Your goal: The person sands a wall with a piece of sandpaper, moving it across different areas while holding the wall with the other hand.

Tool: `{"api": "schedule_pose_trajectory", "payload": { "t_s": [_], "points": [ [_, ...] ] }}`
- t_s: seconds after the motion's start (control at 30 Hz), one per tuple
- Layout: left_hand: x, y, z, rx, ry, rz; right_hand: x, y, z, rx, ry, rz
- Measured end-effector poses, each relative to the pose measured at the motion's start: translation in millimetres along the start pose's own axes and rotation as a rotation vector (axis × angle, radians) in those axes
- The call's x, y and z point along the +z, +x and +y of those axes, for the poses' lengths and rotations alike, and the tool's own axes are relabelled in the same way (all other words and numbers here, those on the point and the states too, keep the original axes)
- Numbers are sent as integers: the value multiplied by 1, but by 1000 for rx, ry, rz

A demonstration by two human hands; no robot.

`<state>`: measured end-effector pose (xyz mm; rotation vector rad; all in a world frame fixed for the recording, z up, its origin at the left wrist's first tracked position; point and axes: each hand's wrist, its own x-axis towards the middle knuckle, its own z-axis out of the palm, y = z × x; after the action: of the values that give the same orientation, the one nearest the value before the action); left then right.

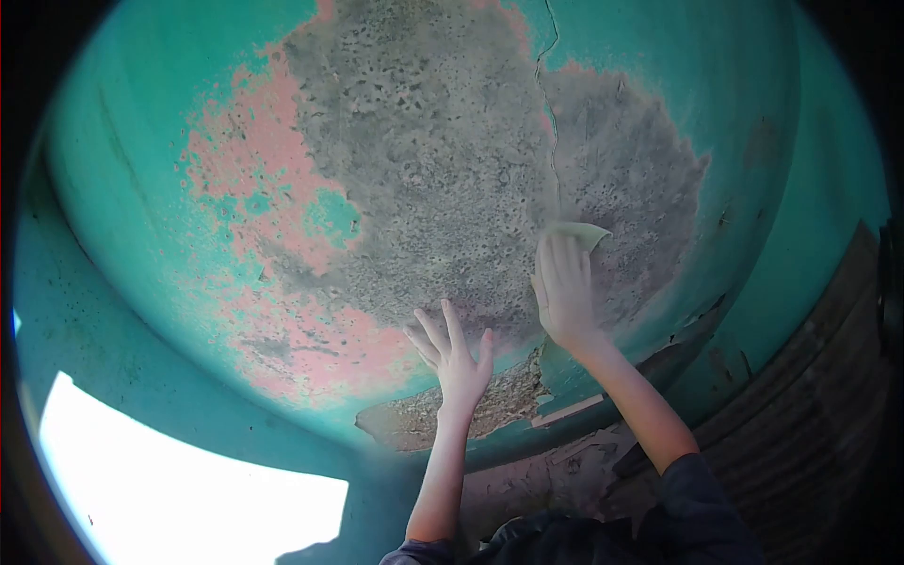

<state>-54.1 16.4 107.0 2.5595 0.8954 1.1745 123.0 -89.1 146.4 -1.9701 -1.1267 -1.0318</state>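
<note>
My right hand lies with its fingers together over a pale green sheet of sandpaper, pressing it against the grey patch of the wall. One corner of the sandpaper sticks out past the fingertips to the upper right; the rest is hidden under the palm. Lower and to the left, my left hand is open with fingers spread, holding nothing, its fingertips at the lower edge of the grey patch. The wall has green paint around worn pink areas and bare, pitted grey plaster.
A thin crack runs down the wall to just above my right hand. Below my hands is a broken edge of rough plaster with flaking paint. A bright opening is at the lower left, and dark corrugated sheeting at the lower right.
</note>
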Motion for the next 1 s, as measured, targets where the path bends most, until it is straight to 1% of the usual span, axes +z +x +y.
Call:
{"api": "schedule_pose_trajectory", "payload": {
  "t_s": [0.03, 0.1, 0.13, 0.17, 0.23, 0.27, 0.3, 0.37, 0.43, 0.5, 0.53, 0.57, 0.63, 0.67, 0.7, 0.77, 0.8, 0.83, 0.87, 0.9, 1.0],
  "points": [
    [0, -5, 3, -9, 14, -4, 2, -5, 2, 2, 16, -8],
    [1, -13, 11, 4, -59, -80, 1, -10, 9, -482, 88, -247],
    [-1, -14, 14, -17, -32, -91, 2, -4, 11, -389, 118, -183],
    [-3, -15, 16, -29, -28, -93, 3, -2, 7, -393, 127, -191],
    [-6, -16, 18, -45, -64, -95, 3, 7, -13, 44, 67, 73],
    [-5, -17, 18, -59, -55, -95, 2, 2, -22, 2, 61, -33],
    [-5, -18, 18, -42, -60, -90, 7, -8, -25, 3, 76, -41],
    [-9, -19, 13, -25, -58, -84, 19, -23, -26, -278, 198, -167],
    [-14, -18, 10, -26, -84, -89, 7, -7, -28, -288, 178, -183],
    [-18, -20, 7, -46, -82, -66, -3, 8, -38, -76, 92, -106],
    [-19, -17, 6, -54, -78, -38, -3, 12, -41, 6, 146, -65],
    [-19, -17, 4, -51, -85, -37, -3, 11, -46, 5, 139, -63],
    [-19, -16, 2, -45, -110, 26, 5, -10, -57, 156, 312, -162],
    [-21, -16, 1, -44, -120, 28, 38, -45, -54, 56, 193, -141],
    [-24, -15, 0, -55, -128, 20, 48, -63, -57, 55, 185, -140],
    [-30, -13, -4, -59, -142, 5, 56, -83, -61, 19, 89, -262],
    [-33, -11, -8, -57, -134, 9, 47, -66, -64, 36, 146, -176],
    [-35, -11, -11, -57, -125, 8, 34, -43, -65, 41, 139, -179],
    [-37, -10, -15, -54, -130, 1, 22, -15, -64, 37, 124, -107],
    [-37, -9, -18, -36, -119, 39, 14, 1, -65, 32, 108, -34],
    [-40, -5, -29, -17, -113, 98, 5, 9, -72, 68, 129, 7]
  ]
}}
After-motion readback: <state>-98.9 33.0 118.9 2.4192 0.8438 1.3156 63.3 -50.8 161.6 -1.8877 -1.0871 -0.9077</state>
